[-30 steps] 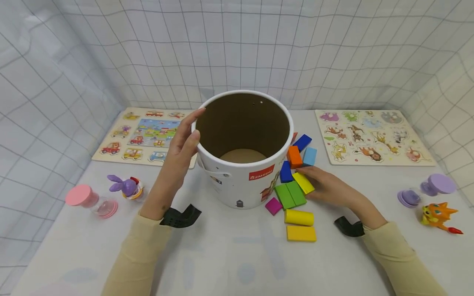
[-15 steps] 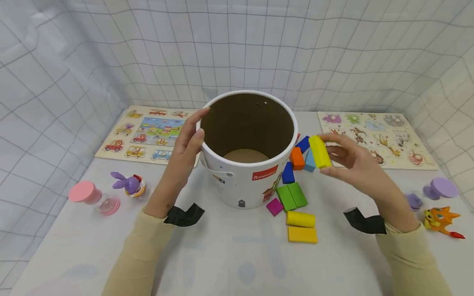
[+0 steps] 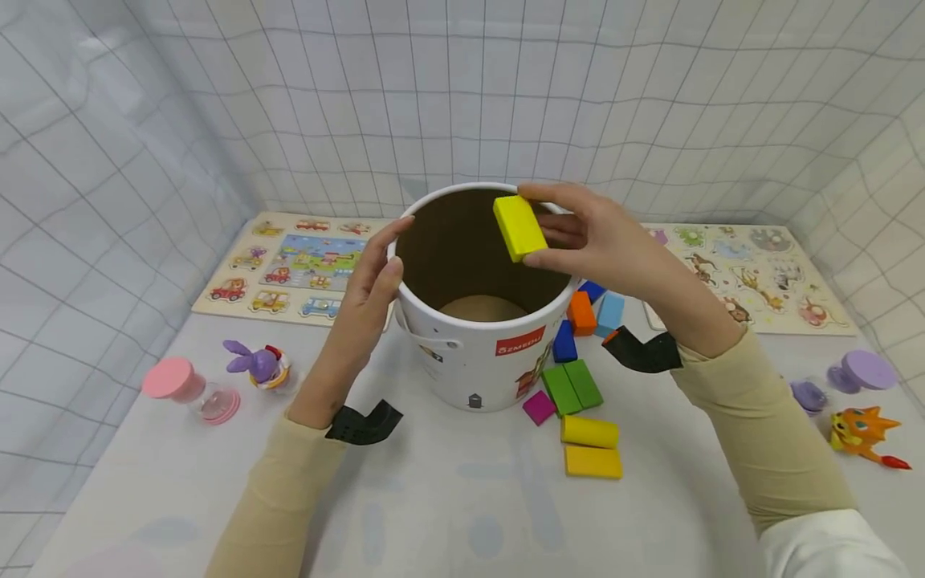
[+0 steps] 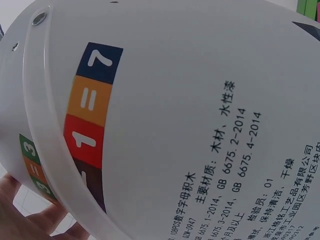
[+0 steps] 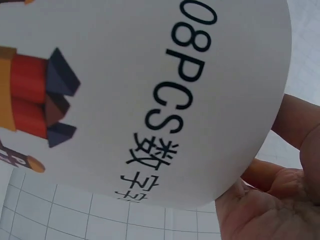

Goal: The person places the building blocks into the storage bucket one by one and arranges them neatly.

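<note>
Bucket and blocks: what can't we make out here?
Head: the near floor inside the bucket, hidden by its front wall.
Head: part of the animal puzzle board, behind the right arm.
Right wrist: the yellow block, hidden by the bucket.
Left wrist: the left hand, cut off by the frame's edge.

the white tabletop (image 3: 433,498) carries a bucket (image 3: 470,365), coloured blocks (image 3: 581,384), two puzzle boards (image 3: 295,303), two hourglasses (image 3: 173,380), a purple toy (image 3: 262,365) and an orange figure (image 3: 858,427).

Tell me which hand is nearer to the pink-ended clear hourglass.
Left. The left hand grips the white cylindrical bucket by its rim, right of the hourglass; the right hand holds a yellow rectangular block over the bucket, farther right.
</note>
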Available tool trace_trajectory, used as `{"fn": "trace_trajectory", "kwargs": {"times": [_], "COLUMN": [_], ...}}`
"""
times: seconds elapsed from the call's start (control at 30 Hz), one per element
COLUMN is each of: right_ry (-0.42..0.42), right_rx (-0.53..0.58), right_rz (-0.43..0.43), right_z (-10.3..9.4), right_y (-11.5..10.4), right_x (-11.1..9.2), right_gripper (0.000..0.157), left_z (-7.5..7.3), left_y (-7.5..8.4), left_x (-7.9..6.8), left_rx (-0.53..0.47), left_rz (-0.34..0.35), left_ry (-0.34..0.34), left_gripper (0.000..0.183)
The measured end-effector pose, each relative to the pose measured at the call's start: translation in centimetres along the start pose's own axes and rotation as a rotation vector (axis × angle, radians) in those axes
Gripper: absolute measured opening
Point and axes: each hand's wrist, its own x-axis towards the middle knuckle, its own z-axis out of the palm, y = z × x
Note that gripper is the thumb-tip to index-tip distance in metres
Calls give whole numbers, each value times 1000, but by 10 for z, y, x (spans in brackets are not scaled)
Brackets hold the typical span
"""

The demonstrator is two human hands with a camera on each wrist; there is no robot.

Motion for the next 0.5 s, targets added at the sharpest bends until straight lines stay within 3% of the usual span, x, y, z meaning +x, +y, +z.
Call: {"fn": "trace_trajectory", "kwargs": {"times": [0.17,0.27,0.33,0.4,0.5], "right_ry": [104,204,249,240,111], "right_rx": [60,120,103,50,-79], "right_rz": [-72,-101,-79,-26,111], "right_z": [1,-1,-2,-3,3], "right_y": [6,15,27,47,83], "right_x": [-17,-39,-58,-79,-108], "right_gripper": [58,52,50,46,39], "left_z": [0,0,0,0,1], "left_y": [1,2,2,2,2], "left_x": [1,1,1,1,0], "left_rx": [7,9,14,11,6], "left_rz": [-1,-10,-16,-19,-15], "left_ry": [0,2,4,4,5], "left_gripper": [45,45,45,45,45]}}
